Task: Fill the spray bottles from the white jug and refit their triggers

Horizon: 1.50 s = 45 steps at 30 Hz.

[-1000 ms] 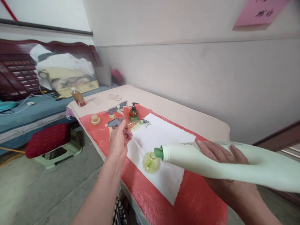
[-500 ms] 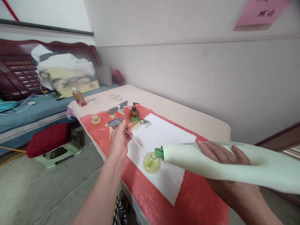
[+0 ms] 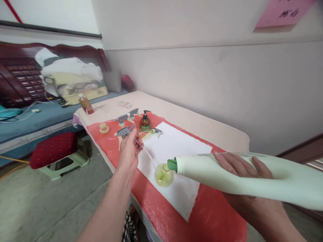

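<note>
My left hand (image 3: 129, 148) is closed around a grey trigger spray head (image 3: 123, 131), whose clear dip tube (image 3: 146, 153) slants down toward a small round yellow-green bottle (image 3: 164, 177). I cannot tell whether the tube's end is inside the bottle or beside it. My right hand (image 3: 241, 165) grips a big pale green jug (image 3: 202, 173) by its handle. The jug lies tipped almost level, its darker green spout (image 3: 172, 164) right by the bottle's mouth. Any liquid leaving the spout is too small to make out. A white cloth (image 3: 176, 141) lies under the bottle.
Spray heads (image 3: 122, 119) and a brown pump bottle (image 3: 145, 121) stand behind my left hand on red sheeting (image 3: 217, 208). A beige cap (image 3: 104, 128) and an amber bottle (image 3: 86, 104) are farther left. A red-topped stool (image 3: 54, 148) stands beside the table.
</note>
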Each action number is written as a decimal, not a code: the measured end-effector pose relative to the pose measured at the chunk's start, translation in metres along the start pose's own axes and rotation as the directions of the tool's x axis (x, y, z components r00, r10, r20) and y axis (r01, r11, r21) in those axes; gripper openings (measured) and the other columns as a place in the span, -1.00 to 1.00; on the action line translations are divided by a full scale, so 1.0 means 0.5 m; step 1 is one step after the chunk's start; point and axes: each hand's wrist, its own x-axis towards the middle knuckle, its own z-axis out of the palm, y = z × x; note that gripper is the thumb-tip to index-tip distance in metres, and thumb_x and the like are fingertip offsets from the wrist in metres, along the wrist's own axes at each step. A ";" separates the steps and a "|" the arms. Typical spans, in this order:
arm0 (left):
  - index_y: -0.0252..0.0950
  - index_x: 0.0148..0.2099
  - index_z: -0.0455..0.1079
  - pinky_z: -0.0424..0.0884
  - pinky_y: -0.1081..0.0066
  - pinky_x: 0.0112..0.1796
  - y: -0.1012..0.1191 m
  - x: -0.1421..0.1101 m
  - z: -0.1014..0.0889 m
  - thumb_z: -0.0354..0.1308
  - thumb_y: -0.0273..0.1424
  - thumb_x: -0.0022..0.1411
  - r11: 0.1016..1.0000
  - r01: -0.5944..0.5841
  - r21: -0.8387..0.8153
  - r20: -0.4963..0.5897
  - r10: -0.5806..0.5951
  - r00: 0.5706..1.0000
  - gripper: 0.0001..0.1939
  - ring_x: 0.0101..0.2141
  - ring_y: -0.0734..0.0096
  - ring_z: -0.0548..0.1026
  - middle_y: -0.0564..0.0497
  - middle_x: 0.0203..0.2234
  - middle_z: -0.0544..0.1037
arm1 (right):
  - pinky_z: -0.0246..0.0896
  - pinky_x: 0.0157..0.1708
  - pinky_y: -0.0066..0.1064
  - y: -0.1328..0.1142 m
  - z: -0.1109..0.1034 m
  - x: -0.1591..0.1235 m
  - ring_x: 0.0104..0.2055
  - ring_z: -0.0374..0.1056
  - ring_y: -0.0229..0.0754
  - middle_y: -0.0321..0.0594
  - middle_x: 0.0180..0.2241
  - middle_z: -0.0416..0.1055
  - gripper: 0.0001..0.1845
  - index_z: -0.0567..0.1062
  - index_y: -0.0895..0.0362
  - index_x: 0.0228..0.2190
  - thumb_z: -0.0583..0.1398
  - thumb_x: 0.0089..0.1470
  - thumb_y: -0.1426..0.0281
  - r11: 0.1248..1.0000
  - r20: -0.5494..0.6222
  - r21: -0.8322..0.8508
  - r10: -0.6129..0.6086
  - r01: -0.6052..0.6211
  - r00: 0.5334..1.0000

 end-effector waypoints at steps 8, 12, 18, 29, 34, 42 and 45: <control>-0.28 -0.42 0.35 0.23 0.51 -0.56 -0.001 0.001 0.001 0.30 -0.14 0.03 1.000 0.010 -0.005 0.001 -0.010 1.000 -0.68 -0.63 0.55 0.32 0.12 -0.64 0.38 | 0.01 0.14 0.13 0.004 0.003 -0.001 0.07 0.31 0.12 -0.01 0.08 0.37 -0.27 0.07 0.13 0.28 0.11 0.10 0.57 1.000 -0.010 0.009 -0.005 0.006 1.000; -0.28 -0.41 0.35 0.22 0.51 -0.57 0.000 0.001 0.001 0.31 -0.14 0.02 1.000 0.008 -0.005 -0.002 -0.008 1.000 -0.68 -0.63 0.55 0.33 0.12 -0.63 0.38 | 0.00 0.14 0.12 0.004 0.002 -0.001 0.07 0.31 0.12 -0.01 0.07 0.38 -0.28 0.08 0.13 0.27 0.11 0.10 0.56 1.000 -0.007 0.009 -0.001 0.002 1.000; -0.27 -0.42 0.35 0.22 0.50 -0.56 0.000 0.001 0.000 0.31 -0.13 0.01 1.000 0.004 0.002 -0.004 -0.004 1.000 -0.67 -0.63 0.55 0.33 0.12 -0.63 0.39 | 0.03 0.13 0.12 0.004 -0.003 0.003 0.06 0.33 0.12 -0.02 0.07 0.38 -0.27 0.05 0.12 0.29 0.09 0.11 0.57 1.000 0.000 0.006 -0.006 0.006 1.000; -0.27 -0.39 0.35 0.23 0.50 -0.56 0.005 -0.002 0.004 0.31 -0.16 0.00 1.000 0.011 -0.007 -0.011 -0.011 1.000 -0.69 -0.62 0.56 0.33 0.14 -0.61 0.40 | 0.00 0.14 0.10 0.006 -0.006 0.003 0.04 0.35 0.11 -0.04 0.05 0.40 -0.27 0.09 0.11 0.27 0.11 0.08 0.58 1.000 -0.002 0.003 -0.022 0.022 1.000; -0.27 -0.37 0.35 0.22 0.50 -0.57 0.007 -0.004 0.005 0.32 -0.18 0.00 1.000 0.004 -0.012 -0.012 -0.004 1.000 -0.69 -0.61 0.56 0.34 0.13 -0.58 0.40 | 0.00 0.15 0.09 0.005 -0.006 0.003 0.04 0.34 0.10 -0.04 0.04 0.40 -0.32 0.16 0.13 0.24 0.11 0.09 0.57 1.000 -0.003 0.004 -0.012 0.012 1.000; -0.28 -0.39 0.35 0.22 0.50 -0.57 0.006 -0.002 0.003 0.32 -0.15 -0.01 1.000 0.007 -0.006 -0.013 -0.007 1.000 -0.67 -0.62 0.57 0.33 0.13 -0.61 0.39 | 0.03 0.12 0.12 0.008 -0.004 0.004 0.04 0.34 0.12 -0.03 0.05 0.40 -0.28 0.09 0.12 0.28 0.10 0.10 0.57 1.000 -0.016 -0.003 -0.027 0.027 1.000; -0.28 -0.39 0.35 0.22 0.50 -0.57 0.007 -0.003 0.005 0.32 -0.16 -0.01 1.000 0.004 -0.011 -0.011 -0.004 1.000 -0.68 -0.63 0.56 0.33 0.13 -0.61 0.39 | 0.05 0.11 0.12 0.008 -0.005 0.004 0.03 0.36 0.12 -0.03 0.04 0.40 -0.29 0.10 0.11 0.27 0.09 0.11 0.57 1.000 -0.011 0.000 -0.028 0.028 1.000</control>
